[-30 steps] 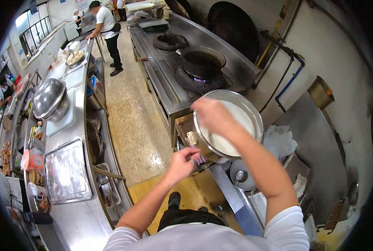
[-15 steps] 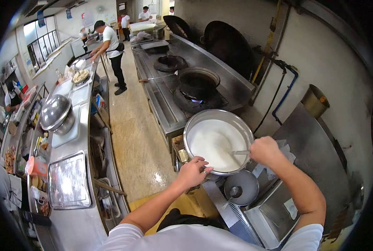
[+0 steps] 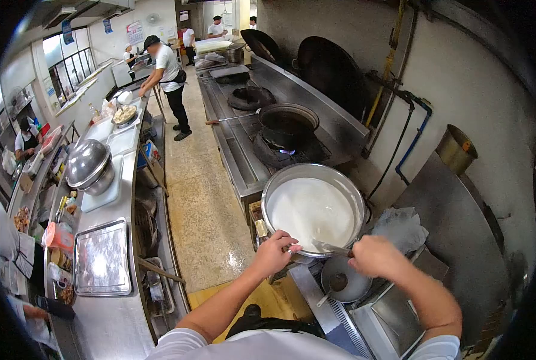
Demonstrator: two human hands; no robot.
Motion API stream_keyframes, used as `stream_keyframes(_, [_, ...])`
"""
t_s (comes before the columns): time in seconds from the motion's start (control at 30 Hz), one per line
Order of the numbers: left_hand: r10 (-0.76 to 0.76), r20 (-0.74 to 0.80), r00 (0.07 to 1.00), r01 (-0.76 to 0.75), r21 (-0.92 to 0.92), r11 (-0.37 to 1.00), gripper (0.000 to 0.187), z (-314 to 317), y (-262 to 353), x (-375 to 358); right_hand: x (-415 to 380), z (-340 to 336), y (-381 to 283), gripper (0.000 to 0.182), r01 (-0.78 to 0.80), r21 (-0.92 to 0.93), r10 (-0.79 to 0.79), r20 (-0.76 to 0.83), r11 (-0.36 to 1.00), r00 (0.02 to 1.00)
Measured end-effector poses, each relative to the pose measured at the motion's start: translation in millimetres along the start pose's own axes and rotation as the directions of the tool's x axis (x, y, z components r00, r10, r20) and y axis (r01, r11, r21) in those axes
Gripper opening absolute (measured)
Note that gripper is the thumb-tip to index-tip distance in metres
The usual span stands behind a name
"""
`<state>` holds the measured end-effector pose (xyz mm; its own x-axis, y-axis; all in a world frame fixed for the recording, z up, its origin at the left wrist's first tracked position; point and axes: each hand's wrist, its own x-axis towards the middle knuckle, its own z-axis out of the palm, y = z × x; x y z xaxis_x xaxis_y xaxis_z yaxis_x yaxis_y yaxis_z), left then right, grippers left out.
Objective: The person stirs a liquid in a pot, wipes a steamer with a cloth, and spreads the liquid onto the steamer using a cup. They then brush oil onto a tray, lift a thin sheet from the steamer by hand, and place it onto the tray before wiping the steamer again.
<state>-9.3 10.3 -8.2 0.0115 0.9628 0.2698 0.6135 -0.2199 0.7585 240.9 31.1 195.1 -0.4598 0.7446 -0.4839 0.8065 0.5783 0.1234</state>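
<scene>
A large round metal bowl (image 3: 270,223) in front of me holds a white liquid (image 3: 310,207). At its near left rim is my left hand (image 3: 274,253), its fingers curled over the edge. My right hand (image 3: 373,255) is closed round the handle of a metal utensil (image 3: 334,248), which crosses the near right rim. The utensil's far end dips into the liquid near that rim, so its shape is hidden. Just below the bowl sits a grey wok-like pan (image 3: 358,279) with a ladle (image 3: 338,282) lying in it.
Beyond the bowl, a dark wok (image 3: 287,126) stands over a lit burner on the steel range (image 3: 232,159). On the left counter are a metal tray (image 3: 102,258) and a dome-covered bowl (image 3: 87,163). A co-worker (image 3: 166,78) stands in the aisle. A plastic bag (image 3: 400,229) lies at right.
My right hand and the utensil have moved nearer to me, from the bowl's right side to its near right rim. The left hand stays at the rim. The view has shifted slightly.
</scene>
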Motion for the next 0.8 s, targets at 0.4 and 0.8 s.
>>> stream_keyframes(0.4, [0.024,-0.017,1.0,-0.023,0.053,0.998,0.034,-5,2,-4,47,104,11,0.039,-0.149,-0.166,0.079,-0.367,0.975,0.927])
stream_keyframes(0.8, [0.043,-0.042,0.998,-0.044,-0.02,0.999,0.038,4,-6,-4,32,-25,35,0.034,-0.037,-0.059,0.05,0.237,0.998,0.97])
